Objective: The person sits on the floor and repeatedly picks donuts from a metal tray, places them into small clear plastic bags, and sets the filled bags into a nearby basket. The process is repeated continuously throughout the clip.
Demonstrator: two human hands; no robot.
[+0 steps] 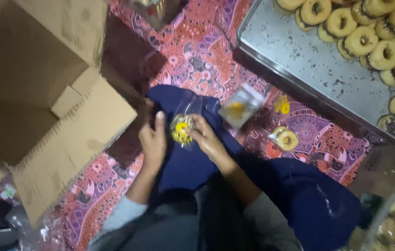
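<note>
Clearly, both my hands were closed on the clear bag point(184, 122) with the yellow-topped ring pastry point(180, 130) inside, held over the dark blue cloth point(192, 162) on my lap. My left hand point(153, 142) pinched the bag's edge at 9 o'clock; my right hand point(206, 137) gripped it from 3 o'clock. I judged the thin film could slip or tear if I pulled unevenly, smearing the topping. Another filled bag point(240, 108) lay at 2 o'clock, a loose pastry point(286, 138) at 3 o'clock, the metal tray point(299, 60) beyond, and the open cardboard box point(44, 93) at 9 o'clock.
</note>
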